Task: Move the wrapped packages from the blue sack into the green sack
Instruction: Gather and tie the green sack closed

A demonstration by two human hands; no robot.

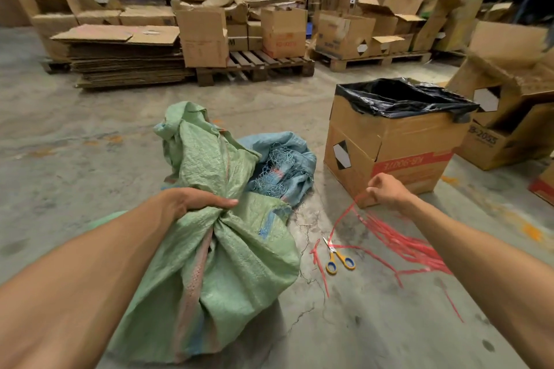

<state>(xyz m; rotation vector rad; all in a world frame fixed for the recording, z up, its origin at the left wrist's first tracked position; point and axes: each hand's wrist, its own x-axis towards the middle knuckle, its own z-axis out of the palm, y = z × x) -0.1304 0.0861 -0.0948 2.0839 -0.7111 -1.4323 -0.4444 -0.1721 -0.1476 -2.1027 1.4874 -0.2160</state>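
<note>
Concrete floor [90, 135] cracked, cardboard boxes [284, 30] stacked on pallets [254, 64].

The scene is lit softly and evenly from overhead, with a warm, slightly dim cast. Only faint, diffuse shadows are thrown on the concrete floor [90, 135]. No glare is seen. Strong wide-angle bending is shown at the edges, and the stacked cardboard boxes [506, 48] at the upper right are smeared by motion blur. The centre is rendered fairly sharp.
</note>
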